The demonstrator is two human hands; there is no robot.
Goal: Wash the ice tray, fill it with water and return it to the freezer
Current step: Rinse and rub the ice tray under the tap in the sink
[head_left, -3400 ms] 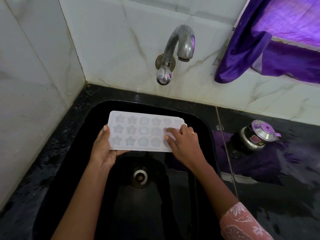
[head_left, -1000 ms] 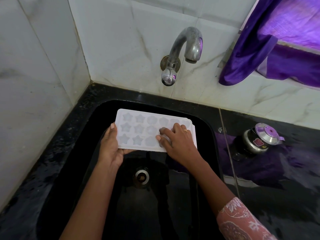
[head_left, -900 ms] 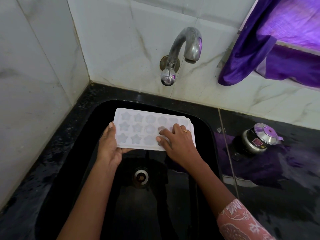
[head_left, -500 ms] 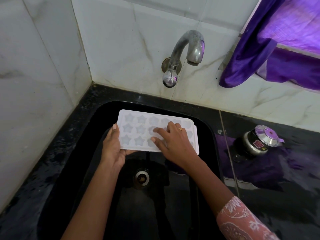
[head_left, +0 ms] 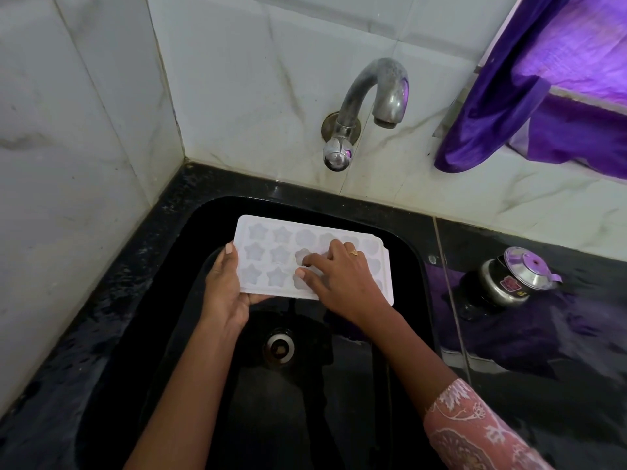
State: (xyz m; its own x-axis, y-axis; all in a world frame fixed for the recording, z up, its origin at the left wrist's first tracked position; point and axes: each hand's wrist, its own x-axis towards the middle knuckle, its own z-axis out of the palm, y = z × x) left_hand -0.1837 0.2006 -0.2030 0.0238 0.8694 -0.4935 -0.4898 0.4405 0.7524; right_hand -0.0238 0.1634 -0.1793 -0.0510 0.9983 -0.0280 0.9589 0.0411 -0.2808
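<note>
Sliding in from the tray's right end, the right hand (head_left: 339, 279) now has its fingertips (head_left: 300, 273) over the middle cells, and the view has tilted a little, so the tap sits further right than before. Nearest the camera, a pink patterned sleeve (head_left: 475, 432) covers the right forearm. Both forearms reach forward over the black sink (head_left: 288, 418), whose drain (head_left: 280, 347) lies between them. The left hand (head_left: 225, 290) grips the ice tray (head_left: 268, 245) at its left end, thumb along the top edge and fingers tucked underneath. The right hand lies on the tray with lightly bent fingers pressing into the cells, grasping nothing; a ring (head_left: 353, 252) shows on one finger. The white tray, with star and flower moulds, is held level above the basin, towards its far side. To the right, a small steel pot (head_left: 512, 279) stands on the wet black counter (head_left: 543, 385). Beyond, the tap (head_left: 369, 96) juts from the tiled wall (head_left: 237, 79), no water running, beside a purple cloth (head_left: 529, 96).
</note>
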